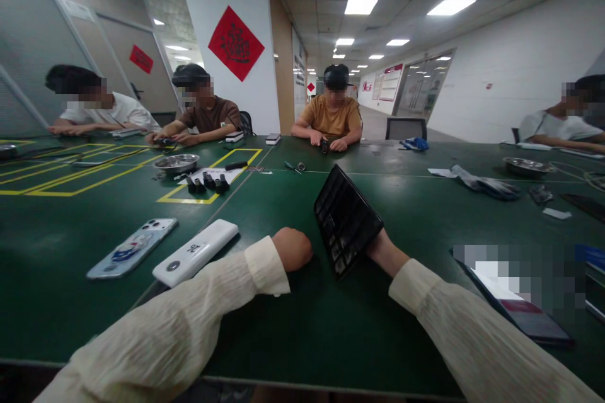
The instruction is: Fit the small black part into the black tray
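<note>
Black tray (pixel 347 220): held tilted between the hands, its lower corner close to the green tabletop (pixel 293 340).
Right hand (pixel 384 254): clasped behind the tray's right edge, fingers hidden.
Left hand (pixel 293 248): rounded; its grip cannot be told.
Gap: left narrow between left hand and tray.
Left side: bordered by a white device (pixel 196 253).

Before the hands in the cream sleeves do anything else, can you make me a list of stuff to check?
1. Right hand holding the black tray: ok, though its fingers are hidden behind it.
2. Tray lying flat: not ok, it is tilted steeply.
3. Tray compartments all empty: cannot tell, too dark inside.
4. Left hand holding nothing: cannot tell, its fingers are out of sight.
5. Phone and white device apart from the tray: ok, both lie off to the left.
</note>
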Available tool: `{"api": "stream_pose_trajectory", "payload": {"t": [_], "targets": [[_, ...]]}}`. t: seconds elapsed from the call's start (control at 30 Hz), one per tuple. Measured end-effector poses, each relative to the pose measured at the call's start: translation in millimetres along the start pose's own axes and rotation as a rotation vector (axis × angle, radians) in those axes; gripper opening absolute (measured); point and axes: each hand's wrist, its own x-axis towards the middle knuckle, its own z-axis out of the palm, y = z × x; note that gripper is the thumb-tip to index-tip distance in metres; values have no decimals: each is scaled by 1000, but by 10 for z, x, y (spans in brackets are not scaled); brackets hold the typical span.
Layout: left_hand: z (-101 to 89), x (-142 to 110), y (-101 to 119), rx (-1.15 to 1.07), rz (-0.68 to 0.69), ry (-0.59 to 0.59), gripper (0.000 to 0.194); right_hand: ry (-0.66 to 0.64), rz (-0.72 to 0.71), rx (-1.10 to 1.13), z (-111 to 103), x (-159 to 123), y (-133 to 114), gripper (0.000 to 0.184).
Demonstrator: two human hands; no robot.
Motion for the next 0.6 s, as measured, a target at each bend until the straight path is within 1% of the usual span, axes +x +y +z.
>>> {"api": "stream_pose_trajectory", "payload": {"t": [0.07,0.1,0.13,0.17,0.2,0.23,0.3,0.33,0.4,0.43,0.53,0.6], "targets": [[2,73,-46,-141,-21,72,23,-31,0,-19,-6,-3,6,23],[22,118,-61,-260,-39,123,22,-39,2,-26,-10,-1,7,23],[56,166,-70,-424,-61,179,23,-42,6,-31,-13,2,9,22],[102,214,-71,-642,-94,242,26,-39,11,-33,-14,7,10,22],[155,258,-63,-888,-159,291,30,-29,14,-30,-13,12,12,22],[210,295,-50,-1110,-252,331,32,-11,16,-24,-9,16,14,23],[303,340,-14,-1436,-352,381,29,17,16,-18,3,19,16,23],[334,348,3,-1546,-373,391,29,24,16,-22,10,16,16,23],[364,343,23,-1665,-356,378,35,37,21,-32,22,3,14,23],[369,337,23,-1674,-335,364,38,44,21,-39,27,-5,12,23],[385,328,-9,-1562,-279,364,41,51,13,-72,25,-19,12,23],[411,332,-37,-1484,-249,395,38,14,-45,-130,10,-14,18,23]]}}
